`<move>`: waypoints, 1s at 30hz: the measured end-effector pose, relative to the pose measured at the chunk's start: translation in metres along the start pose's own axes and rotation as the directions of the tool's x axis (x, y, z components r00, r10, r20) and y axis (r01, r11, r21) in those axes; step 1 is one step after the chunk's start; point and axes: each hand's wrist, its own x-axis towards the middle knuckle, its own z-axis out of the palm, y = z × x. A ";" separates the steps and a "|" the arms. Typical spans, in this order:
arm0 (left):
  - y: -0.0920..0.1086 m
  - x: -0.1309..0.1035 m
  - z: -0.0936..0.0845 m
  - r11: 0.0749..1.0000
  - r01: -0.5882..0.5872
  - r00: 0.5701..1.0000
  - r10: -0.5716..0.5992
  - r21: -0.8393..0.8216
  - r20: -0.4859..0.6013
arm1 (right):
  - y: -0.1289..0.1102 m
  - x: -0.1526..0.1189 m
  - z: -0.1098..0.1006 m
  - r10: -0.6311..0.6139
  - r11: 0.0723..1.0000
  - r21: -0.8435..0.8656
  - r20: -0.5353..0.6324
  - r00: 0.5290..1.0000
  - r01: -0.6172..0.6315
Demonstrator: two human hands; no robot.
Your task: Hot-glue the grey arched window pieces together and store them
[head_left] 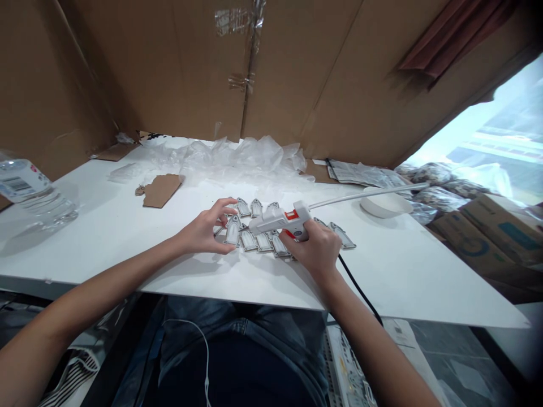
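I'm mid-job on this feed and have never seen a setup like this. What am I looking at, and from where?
There is no machine: one head-worn camera looks forward and down at a person's bare hands. The right hand holds a white-and-red glue gun, a long pale stick jutting from its back. The left hand frames one of the small pale pieces between thumb and fingers; whether it grips is unclear. On the white table also lie crumpled clear plastic, a cardboard scrap, a bottle and a white dish.
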 end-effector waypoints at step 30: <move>-0.004 -0.003 0.004 0.974 -0.172 0.985 0.172 0.144 0.013 | -0.003 -0.001 0.002 -0.107 0.984 0.143 0.025 0.994 0.102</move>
